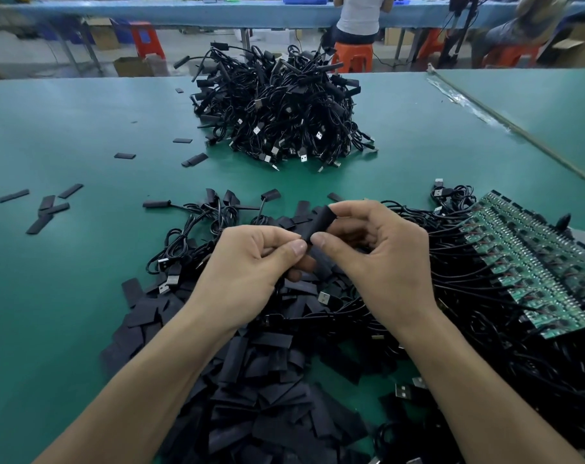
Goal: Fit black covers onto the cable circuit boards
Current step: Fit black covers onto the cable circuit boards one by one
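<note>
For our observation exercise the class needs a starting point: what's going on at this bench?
A person pinches one black cover between the left hand and right hand, above a heap of loose covers. Green circuit boards on cables lie at the right; a cable pile sits farther back on the green table.

Nothing here can be read: no words, labels, brands, numbers or signs. The green circuit boards (532, 262) at the near right of the tabletop (83, 122) are too small and soft in the frame for any printing on them to be told (the same goes for the metal plugs of the cables (284, 105) piled at the far middle). The cardboard boxes (130, 66) on the floor beyond the far edge are blurred, and no lettering on them is legible.
</note>
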Demonstrator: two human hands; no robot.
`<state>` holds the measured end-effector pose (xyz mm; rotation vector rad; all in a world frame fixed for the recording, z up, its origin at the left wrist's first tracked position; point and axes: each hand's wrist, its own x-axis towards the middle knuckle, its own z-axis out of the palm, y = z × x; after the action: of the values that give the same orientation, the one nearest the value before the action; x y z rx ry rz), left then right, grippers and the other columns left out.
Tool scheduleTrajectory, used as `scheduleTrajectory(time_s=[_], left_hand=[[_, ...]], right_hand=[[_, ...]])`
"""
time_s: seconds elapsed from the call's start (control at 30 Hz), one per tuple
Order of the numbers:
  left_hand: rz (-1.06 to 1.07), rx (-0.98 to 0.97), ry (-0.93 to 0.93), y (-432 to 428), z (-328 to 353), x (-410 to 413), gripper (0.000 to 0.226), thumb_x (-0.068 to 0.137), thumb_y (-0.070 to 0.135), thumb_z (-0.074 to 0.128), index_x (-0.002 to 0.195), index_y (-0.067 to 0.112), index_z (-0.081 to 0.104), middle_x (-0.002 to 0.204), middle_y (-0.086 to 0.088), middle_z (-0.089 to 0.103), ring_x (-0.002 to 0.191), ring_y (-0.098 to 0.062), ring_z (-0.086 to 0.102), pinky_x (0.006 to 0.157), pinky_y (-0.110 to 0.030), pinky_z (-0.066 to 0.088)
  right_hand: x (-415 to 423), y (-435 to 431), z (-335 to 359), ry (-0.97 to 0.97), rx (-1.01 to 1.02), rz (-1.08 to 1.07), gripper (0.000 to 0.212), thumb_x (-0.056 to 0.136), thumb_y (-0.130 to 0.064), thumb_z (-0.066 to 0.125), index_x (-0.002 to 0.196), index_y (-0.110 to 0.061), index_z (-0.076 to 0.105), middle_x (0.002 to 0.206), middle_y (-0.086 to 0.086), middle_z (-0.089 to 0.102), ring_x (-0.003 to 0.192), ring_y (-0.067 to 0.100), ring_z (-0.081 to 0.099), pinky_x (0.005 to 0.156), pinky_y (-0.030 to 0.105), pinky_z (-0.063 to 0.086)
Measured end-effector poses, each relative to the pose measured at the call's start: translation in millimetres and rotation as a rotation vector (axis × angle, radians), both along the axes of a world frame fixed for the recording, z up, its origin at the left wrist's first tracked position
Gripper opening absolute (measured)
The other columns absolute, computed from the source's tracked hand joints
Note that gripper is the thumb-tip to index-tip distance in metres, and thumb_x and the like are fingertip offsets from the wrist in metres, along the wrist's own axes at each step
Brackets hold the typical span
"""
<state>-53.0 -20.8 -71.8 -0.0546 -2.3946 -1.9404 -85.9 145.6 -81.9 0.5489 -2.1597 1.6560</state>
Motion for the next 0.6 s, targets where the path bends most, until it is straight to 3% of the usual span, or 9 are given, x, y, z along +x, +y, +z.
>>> scheduleTrajectory(time_s=[0.2,0.33,0.43,0.5,0.6], left_hand=[[0.045,0.007,0.017,0.3,-4.2,-0.4,0.024,0.095,0.011,0.064,0.079,0.025,0.076,0.076,-0.001,0.077,0.068,-0.012,0.072,0.067,-0.018,0.056],[0.057,-0.023,0.018,1.8,-5.2,-0.5,0.016,0.094,0.012,0.065,0.086,0.021,0.074,0.075,0.000,0.077,0.066,-0.011,0.071,0.068,-0.019,0.057],[0.051,-0.066,0.046,2.1,-5.8,0.2,0.011,0.094,0.015,0.066,0.089,0.020,0.074,0.076,0.005,0.077,0.069,-0.007,0.072,0.069,-0.015,0.054],[0.035,-0.121,0.066,0.1,-7.5,-0.6,0.007,0.093,0.020,0.068,0.095,0.022,0.074,0.080,0.008,0.077,0.078,-0.005,0.073,0.076,-0.019,0.056],[-0.009,-0.264,0.054,-4.3,-10.3,-1.0,0.014,0.089,0.032,0.071,0.103,0.029,0.073,0.086,0.014,0.076,0.085,-0.002,0.071,0.083,-0.029,0.056]], right_hand=[[1.1,0.5,-0.6,-0.021,0.017,-0.033,0.027,0.075,-0.020,0.087,0.091,-0.031,0.068,0.073,-0.025,0.069,0.073,-0.007,0.068,0.067,0.006,0.048],[0.2,1.3,-0.3,-0.073,-0.047,-0.014,0.018,0.080,-0.022,0.083,0.086,-0.031,0.068,0.074,-0.011,0.073,0.073,0.005,0.072,0.069,0.025,0.058],[-2.2,2.8,1.0,-0.130,-0.113,0.025,0.022,0.083,-0.018,0.080,0.096,-0.032,0.069,0.077,-0.005,0.075,0.073,0.012,0.072,0.072,0.033,0.058],[-4.2,3.8,2.4,-0.170,-0.152,0.063,0.026,0.085,-0.014,0.077,0.101,-0.032,0.071,0.079,-0.004,0.075,0.073,0.014,0.072,0.073,0.031,0.057],[-7.4,6.7,4.6,-0.214,-0.276,0.071,0.017,0.086,-0.007,0.074,0.092,-0.023,0.074,0.077,0.000,0.076,0.068,0.015,0.072,0.067,0.023,0.054]])
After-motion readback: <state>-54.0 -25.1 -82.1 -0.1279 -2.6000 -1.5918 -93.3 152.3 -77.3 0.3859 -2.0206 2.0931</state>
